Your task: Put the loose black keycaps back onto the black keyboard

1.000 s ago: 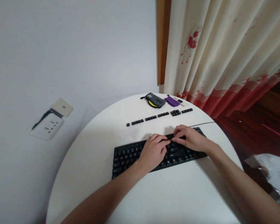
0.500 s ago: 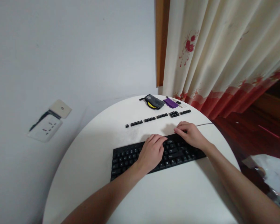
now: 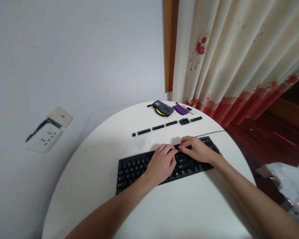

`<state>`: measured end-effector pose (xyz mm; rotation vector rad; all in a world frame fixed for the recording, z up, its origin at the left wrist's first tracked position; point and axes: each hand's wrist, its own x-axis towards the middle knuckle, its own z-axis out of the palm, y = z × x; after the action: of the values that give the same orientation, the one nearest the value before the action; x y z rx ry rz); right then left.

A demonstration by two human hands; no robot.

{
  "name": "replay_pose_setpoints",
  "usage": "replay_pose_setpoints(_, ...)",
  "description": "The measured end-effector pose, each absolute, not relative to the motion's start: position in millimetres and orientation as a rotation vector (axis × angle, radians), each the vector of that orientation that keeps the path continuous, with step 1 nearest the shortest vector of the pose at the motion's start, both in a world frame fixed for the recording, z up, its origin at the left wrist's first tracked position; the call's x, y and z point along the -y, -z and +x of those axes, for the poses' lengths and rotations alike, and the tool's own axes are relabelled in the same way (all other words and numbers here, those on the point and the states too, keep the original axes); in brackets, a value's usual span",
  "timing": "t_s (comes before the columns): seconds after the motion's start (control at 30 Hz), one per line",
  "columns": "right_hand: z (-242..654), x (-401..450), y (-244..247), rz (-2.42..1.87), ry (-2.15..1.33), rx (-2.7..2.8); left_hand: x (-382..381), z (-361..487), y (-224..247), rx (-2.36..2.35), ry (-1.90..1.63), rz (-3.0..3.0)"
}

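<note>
A black keyboard (image 3: 133, 171) lies at a slant on the white round table (image 3: 94, 149). Over its middle rests my left hand (image 3: 162, 163), fingers bent together near the top row; whatever they pinch is too small to see. Close beside it, my right hand (image 3: 195, 149) has its thumb and fingertips at the keyboard's upper edge, and its fingertips hide what is between them. Behind the keyboard, loose black keycaps (image 3: 144, 131) lie in a line of small groups, with a single keycap (image 3: 134, 134) at the left end.
A dark pouch with yellow (image 3: 163, 109), a purple cloth (image 3: 180, 109) and small tools (image 3: 191, 111) lie at the table's back. A cable (image 3: 211, 133) runs right. Curtains (image 3: 221, 66) hang behind; a plastic bag (image 3: 289, 186) is at the right.
My right hand has moved left along the keyboard's top edge, close to my left hand, uncovering the keyboard's right end. My left hand has barely moved. The view has shifted slightly.
</note>
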<state>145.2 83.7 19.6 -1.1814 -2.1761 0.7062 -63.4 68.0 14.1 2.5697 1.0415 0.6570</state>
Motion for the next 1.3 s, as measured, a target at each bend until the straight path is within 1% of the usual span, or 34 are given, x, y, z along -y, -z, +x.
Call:
replay_pose_setpoints(0.07,145,-86,-17,-1.236,-0.612,2.092,-68,-63,-15,-1.049,-0.664,2.556)
replay_pose_setpoints(0.23,151,-96,-1,-1.551,-0.207,1.861,-70,-64,-14,-1.037,-0.703,2.519)
replay_pose_setpoints(0.37,156,-107,8,-1.726,-0.04,1.886,-71,-64,-13,-1.042,-0.754,2.46)
replay_pose_setpoints(0.5,153,-122,8,-1.843,0.063,1.917,-72,-64,-12,-1.041,-0.8,2.412)
replay_pose_setpoints(0.67,147,-141,7,-1.942,0.083,1.986,-72,-65,-11,-1.034,-0.822,2.39)
replay_pose_setpoints(0.93,148,-150,10,-1.948,0.065,2.072,-72,-66,-11,-1.033,-0.845,2.379)
replay_pose_setpoints(1.13,131,-126,5,-1.797,-0.05,2.207,-76,-66,-12,-1.169,-0.905,2.369)
replay_pose_setpoints(1.3,104,-93,-3,-1.657,-0.144,2.301,-95,-76,-12,-1.319,-0.849,2.412)
